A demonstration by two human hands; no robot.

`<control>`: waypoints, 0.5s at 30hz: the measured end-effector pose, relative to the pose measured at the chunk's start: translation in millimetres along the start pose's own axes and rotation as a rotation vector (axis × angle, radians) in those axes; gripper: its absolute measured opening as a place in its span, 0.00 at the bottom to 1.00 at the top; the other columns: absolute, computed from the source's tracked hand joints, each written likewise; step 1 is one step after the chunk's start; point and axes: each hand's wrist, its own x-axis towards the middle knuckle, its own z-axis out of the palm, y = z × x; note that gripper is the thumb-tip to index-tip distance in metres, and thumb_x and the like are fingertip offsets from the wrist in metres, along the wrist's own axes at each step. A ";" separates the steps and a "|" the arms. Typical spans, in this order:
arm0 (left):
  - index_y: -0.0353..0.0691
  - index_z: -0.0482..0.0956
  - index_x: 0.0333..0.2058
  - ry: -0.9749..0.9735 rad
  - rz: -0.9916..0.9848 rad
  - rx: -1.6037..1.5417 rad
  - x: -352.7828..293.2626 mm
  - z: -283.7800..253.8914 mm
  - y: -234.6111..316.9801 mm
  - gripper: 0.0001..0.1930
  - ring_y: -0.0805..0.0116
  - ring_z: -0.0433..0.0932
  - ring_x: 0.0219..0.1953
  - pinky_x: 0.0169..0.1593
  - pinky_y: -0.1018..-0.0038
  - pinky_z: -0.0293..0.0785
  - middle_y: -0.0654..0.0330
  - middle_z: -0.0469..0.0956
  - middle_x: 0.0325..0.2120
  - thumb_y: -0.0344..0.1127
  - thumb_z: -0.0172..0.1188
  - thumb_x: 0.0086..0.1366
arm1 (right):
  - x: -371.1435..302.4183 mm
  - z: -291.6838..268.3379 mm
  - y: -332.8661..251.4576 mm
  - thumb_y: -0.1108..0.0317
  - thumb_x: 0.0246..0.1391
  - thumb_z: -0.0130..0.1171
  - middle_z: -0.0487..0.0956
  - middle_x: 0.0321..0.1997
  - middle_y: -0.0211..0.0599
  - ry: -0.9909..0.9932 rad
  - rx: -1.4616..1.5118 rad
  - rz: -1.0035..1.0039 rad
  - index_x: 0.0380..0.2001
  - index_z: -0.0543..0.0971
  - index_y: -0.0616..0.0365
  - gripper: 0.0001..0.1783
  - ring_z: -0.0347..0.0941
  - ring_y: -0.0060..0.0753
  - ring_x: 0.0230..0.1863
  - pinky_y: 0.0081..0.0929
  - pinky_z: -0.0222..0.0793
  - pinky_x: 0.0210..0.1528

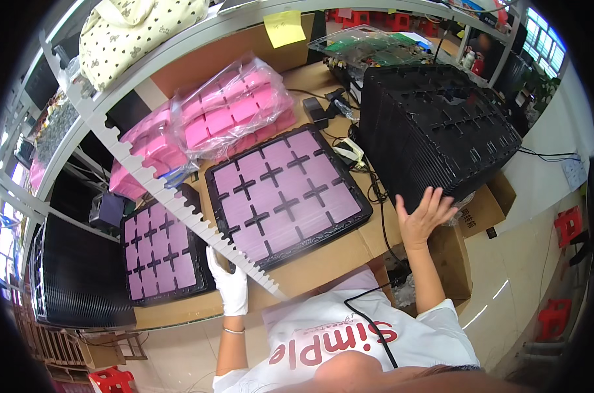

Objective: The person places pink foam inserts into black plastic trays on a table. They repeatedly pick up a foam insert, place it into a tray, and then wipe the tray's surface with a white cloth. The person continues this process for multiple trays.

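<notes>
My left hand (231,288), in a white glove, is at the near left corner of a black tray (286,257) lined with purple pads (264,193). Its visible fingers are stretched out; a slotted metal post (205,229) partly hides them. Whether they touch the tray I cannot tell. My bare right hand (426,219) is open, fingers spread, against the near lower corner of a tall stack of black trays (434,131). A second black tray with purple pads (158,252) lies left of the post.
Pink foam blocks in clear plastic (231,108) lie behind the middle tray. Black cables (375,187) run between tray and stack. Another stack of black trays (81,275) stands far left. A cardboard box (450,262) is below my right hand. Red stools (555,318) stand on the floor.
</notes>
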 end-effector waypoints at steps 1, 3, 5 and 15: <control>0.38 0.56 0.66 0.044 -0.214 -0.359 1.0 5.8 -5.4 0.31 0.64 0.62 0.64 0.66 0.65 0.57 0.51 0.61 0.63 0.31 0.57 0.67 | 5.8 1.7 0.2 0.47 0.47 0.70 0.35 0.75 0.59 0.076 -0.030 0.027 0.72 0.39 0.52 0.62 0.33 0.60 0.76 0.68 0.33 0.70; 0.37 0.62 0.62 -0.021 -0.496 -0.482 -6.5 -1.8 1.1 0.28 0.69 0.70 0.53 0.57 0.71 0.69 0.57 0.69 0.55 0.30 0.59 0.66 | -1.4 4.3 7.1 0.50 0.43 0.73 0.36 0.74 0.64 0.130 0.121 0.177 0.71 0.38 0.61 0.66 0.33 0.62 0.75 0.63 0.35 0.71; 0.37 0.64 0.61 -0.018 -0.498 -0.541 0.6 4.2 16.0 0.27 0.71 0.73 0.48 0.51 0.73 0.73 0.60 0.72 0.51 0.30 0.60 0.65 | -11.4 29.4 11.4 0.52 0.39 0.77 0.38 0.74 0.66 0.175 0.492 0.447 0.70 0.36 0.65 0.70 0.34 0.63 0.75 0.57 0.35 0.73; 0.37 0.64 0.62 0.001 -0.402 -0.423 -5.4 9.5 -14.6 0.26 0.73 0.73 0.44 0.49 0.75 0.72 0.60 0.74 0.47 0.31 0.57 0.67 | -9.2 29.6 24.4 0.52 0.36 0.78 0.41 0.73 0.66 0.186 0.441 0.322 0.70 0.40 0.65 0.70 0.39 0.66 0.74 0.55 0.42 0.72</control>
